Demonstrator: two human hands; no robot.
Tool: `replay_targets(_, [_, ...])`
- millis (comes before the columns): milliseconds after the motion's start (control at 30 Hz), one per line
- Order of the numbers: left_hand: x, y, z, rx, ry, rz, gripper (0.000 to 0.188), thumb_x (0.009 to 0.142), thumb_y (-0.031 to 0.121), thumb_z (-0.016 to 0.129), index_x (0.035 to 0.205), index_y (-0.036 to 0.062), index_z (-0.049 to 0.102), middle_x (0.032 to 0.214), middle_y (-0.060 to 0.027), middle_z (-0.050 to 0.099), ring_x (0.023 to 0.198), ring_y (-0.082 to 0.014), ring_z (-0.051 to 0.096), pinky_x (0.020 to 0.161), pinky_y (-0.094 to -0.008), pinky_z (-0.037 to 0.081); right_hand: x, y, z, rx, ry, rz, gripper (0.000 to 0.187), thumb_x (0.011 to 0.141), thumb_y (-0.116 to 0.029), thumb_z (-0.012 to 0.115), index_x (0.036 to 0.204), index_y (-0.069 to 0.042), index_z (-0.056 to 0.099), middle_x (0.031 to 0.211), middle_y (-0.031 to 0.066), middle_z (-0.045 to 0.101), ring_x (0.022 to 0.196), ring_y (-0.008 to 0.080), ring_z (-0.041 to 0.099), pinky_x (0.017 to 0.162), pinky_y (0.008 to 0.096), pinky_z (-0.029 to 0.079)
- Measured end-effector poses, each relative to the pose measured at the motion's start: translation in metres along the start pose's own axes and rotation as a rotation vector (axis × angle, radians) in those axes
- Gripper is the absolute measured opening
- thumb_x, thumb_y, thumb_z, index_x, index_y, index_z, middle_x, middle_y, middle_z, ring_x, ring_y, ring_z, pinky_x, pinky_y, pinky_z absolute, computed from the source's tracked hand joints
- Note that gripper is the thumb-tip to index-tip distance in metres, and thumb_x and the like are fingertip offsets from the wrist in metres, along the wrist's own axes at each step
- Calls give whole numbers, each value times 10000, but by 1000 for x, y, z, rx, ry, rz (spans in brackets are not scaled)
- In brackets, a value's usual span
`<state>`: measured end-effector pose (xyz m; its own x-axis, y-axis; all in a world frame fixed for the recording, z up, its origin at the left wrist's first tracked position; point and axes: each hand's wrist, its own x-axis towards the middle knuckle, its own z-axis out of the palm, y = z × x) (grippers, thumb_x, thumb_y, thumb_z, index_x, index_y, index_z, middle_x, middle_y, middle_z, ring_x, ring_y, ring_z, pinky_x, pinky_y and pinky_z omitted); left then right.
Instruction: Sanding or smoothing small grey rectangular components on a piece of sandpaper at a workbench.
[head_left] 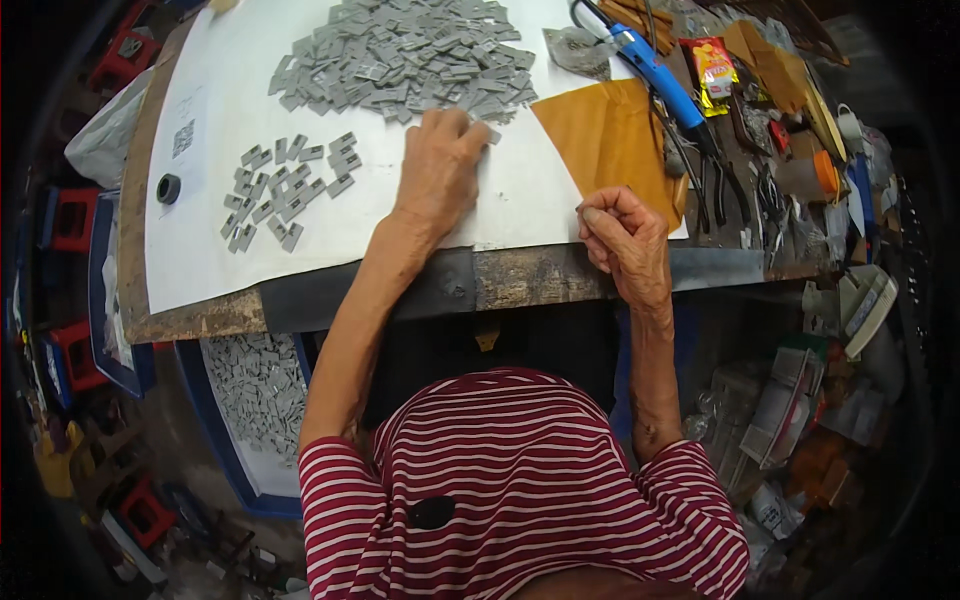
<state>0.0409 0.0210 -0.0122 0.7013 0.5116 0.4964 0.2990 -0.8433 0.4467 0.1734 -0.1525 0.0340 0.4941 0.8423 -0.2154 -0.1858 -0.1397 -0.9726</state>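
A large heap of small flat grey pieces (410, 60) lies on the white sheet at the far side of the table. My left hand (437, 170) is at the heap's near edge with its fingers bent downward; the tips are hidden. One grey piece (491, 134) shows right beside its index finger. Left of that hand, several grey pieces (285, 185) are spread out in a loose group. My right hand (630, 240) is closed in a pinch above the table's front edge, next to a brown paper sheet (610, 130). A tiny dark speck shows at its fingertips, too small to name.
Beyond the brown paper lie a blue corded tool (655, 75), pliers (720, 185) and a red-yellow packet (711, 75). A black ring (168, 188) sits on the white sheet (200, 260) at left. Below the table, a blue-rimmed tray (222, 440) holds more grey pieces.
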Motion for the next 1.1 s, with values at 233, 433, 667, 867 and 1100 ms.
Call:
replay_targets(233, [-10,5,-15,32,-113,-42,187,670,-5,590,837,72,560,811,-69,509,823,-253,483,701,-372,363,2,-7,-32,-80,166,-121,95,824,-49,552,871,33,558,646,35,547,465,42,438,399,170,324])
replay_targets(433, [-17,6,-15,-86,-73,-142,162,688,5,625,827,49,556,802,-88,516,806,-259,490,696,-375,368,18,16,-65,-548,295,-274,108,841,-81,553,872,22,566,661,-19,515,512,23,427,445,170,329])
replay_targets(667, [-19,4,-14,-116,-41,-175,150,678,10,634,803,36,556,785,-96,517,770,-277,496,674,-373,380,26,20,-70,-875,282,-356,94,790,-48,542,822,32,580,756,126,558,653,207,563,589,304,436])
replay_targets(867, [-20,3,-12,-127,-10,-169,139,678,14,628,794,33,555,775,-99,518,763,-274,500,662,-376,381,28,16,-69,-1070,224,-524,86,798,-37,559,830,41,576,737,116,544,632,216,551,567,297,424])
replay_targets(1100, [-20,3,-12,-136,-6,-163,137,678,12,627,790,34,551,772,-98,515,761,-270,498,665,-374,378,29,13,-65,-1237,160,-602,69,767,-10,561,820,22,531,776,161,536,711,342,552,594,394,434])
